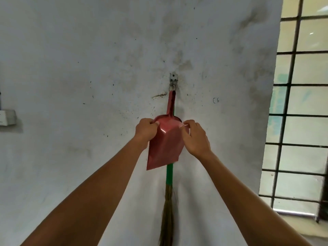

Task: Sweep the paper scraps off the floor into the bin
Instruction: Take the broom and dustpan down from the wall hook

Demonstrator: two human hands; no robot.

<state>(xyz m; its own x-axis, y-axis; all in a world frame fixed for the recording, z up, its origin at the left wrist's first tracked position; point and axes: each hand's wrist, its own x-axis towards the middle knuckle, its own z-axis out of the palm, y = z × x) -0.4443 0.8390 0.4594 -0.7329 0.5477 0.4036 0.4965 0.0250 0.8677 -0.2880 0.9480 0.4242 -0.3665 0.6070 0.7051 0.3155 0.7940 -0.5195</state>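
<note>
Whitewashed plaster, stained grey and flecked with dark specks, fills most of the frame as a wall (88, 59), with "C6" scrawled small right of centre. Along the right edge stands a window (301, 112) crossed by a dark metal grille, pale light behind it. At the far left edge a white box (7, 117) is mounted on the wall. Just above mid-frame a small metal hook (173, 80) is screwed into the plaster, and from it hangs a red dustpan (165, 148), handle up, flat back facing the camera, mouth edge pointing down. Behind the dustpan hangs a broom (169, 176), its green handle running down the centre and ending in a bunch of brown bristles that reach the bottom edge. Two bare forearms rise from the lower corners. The left hand (144, 130) grips the dustpan's upper left shoulder with curled fingers, thumb on the face; the right hand (195, 137) pinches the upper right edge between thumb and fingers.
</note>
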